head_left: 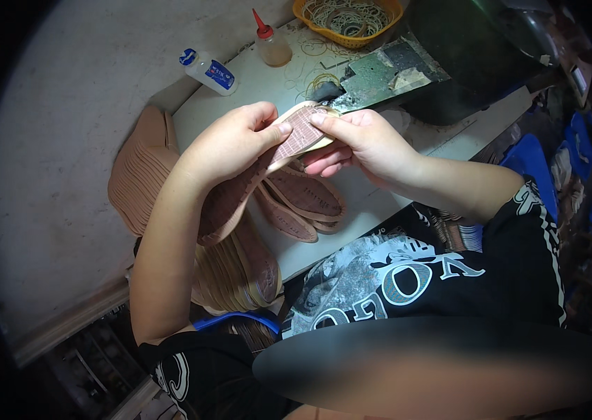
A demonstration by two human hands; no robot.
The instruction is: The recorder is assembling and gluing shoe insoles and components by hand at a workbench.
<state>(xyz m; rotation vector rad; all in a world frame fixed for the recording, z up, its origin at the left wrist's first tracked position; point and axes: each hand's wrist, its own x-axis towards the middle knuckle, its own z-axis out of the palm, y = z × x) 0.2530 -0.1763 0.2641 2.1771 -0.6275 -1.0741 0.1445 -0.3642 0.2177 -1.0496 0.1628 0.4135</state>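
Both my hands hold a curved shoe insole (298, 137), pinkish brown with a pale edge, against the near edge of a green machine (387, 75). My left hand (229, 140) grips it with the thumb pressed on its upper face; the fingers underneath are hidden. On the other side, my right hand (373, 140) pinches its edge, thumb on top and fingers below. The insole's wider end slopes down past my left forearm. Beneath it, a few loose insoles (313, 199) lie on the white table (198, 112).
At the left stands a large stack of tan insoles (143, 175); another stack (240, 273) sits nearer me. Toward the back are a white bottle with a blue label (210, 73), a red-tipped squeeze bottle (273, 49) and a yellow basket (352, 40) of thin loops.
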